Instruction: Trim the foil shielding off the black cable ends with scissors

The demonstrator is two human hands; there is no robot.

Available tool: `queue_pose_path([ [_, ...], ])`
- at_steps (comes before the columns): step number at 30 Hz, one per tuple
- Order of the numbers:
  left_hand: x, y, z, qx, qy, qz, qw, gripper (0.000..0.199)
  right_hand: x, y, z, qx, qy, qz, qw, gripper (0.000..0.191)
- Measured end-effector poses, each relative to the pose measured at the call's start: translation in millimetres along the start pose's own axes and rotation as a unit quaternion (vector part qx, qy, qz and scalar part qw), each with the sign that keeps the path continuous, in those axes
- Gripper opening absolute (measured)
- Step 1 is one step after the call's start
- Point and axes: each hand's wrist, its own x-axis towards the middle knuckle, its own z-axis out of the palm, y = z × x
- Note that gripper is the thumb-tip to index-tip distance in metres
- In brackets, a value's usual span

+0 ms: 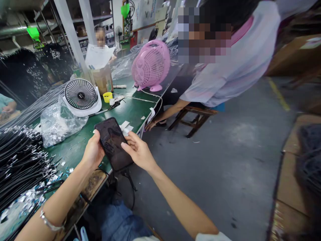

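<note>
"What's showing largest?"
"A green surface [131,115] is running along the left, and a seated person [233,72] is leaning down beside it."
"On it?"
"Black cables [20,160] are lying heaped at the near left; a pink fan [150,65] is standing beyond a smaller white fan [80,95]."
"Closest to us?"
"The left grip [93,151] and right grip [139,152] are meeting at a phone [114,144] by the surface's edge: the left is holding one side; the right is touching the other, thumb over the dark screen, and I can't tell if it's clasping."
"Smallest?"
"A yellow ring [107,99], sitting beside the white fan"
</note>
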Motion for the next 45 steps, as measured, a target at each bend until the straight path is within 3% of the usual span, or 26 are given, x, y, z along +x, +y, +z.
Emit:
queue_pose_path([
  [12,8.6,-18.7,-15.0,-0.006,-0.023,0.041,0.999,0.034,6.5,1.1,11.4,0.002,0.008,0.038,0.999,0.043],
  [17,9.9,-17.4,-16.4,0.003,-0.008,0.032,0.999,0.035,5.7,2.3,6.2,0.026,-0.035,0.044,0.998,0.053],
  [23,8.0,-17.5,-14.0,0.010,-0.012,0.027,1.000,0.033,7.9,4.3,4.9,0.019,-0.017,0.040,0.999,0.037],
  [28,7.6,-22.6,-13.5,0.012,-0.016,0.057,0.998,0.030,3.9,4.0,12.1,-0.033,0.015,0.058,0.998,0.058],
  [34,7.8,-19.1,-13.9,0.012,-0.003,0.055,0.998,0.031,2.1,1.7,2.1,-0.029,-0.075,0.070,0.994,0.076],
  [39,6.0,-16.9,-10.7,0.015,0.005,0.051,0.999,0.031,-0.7,-6.4,3.3,-0.089,-0.058,0.079,0.991,0.089],
  [45,8.2,-17.9,-13.5,-0.005,-0.017,0.040,0.999,0.033,-4.1,-5.7,-0.4,-0.002,-0.093,0.073,0.993,0.081],
])
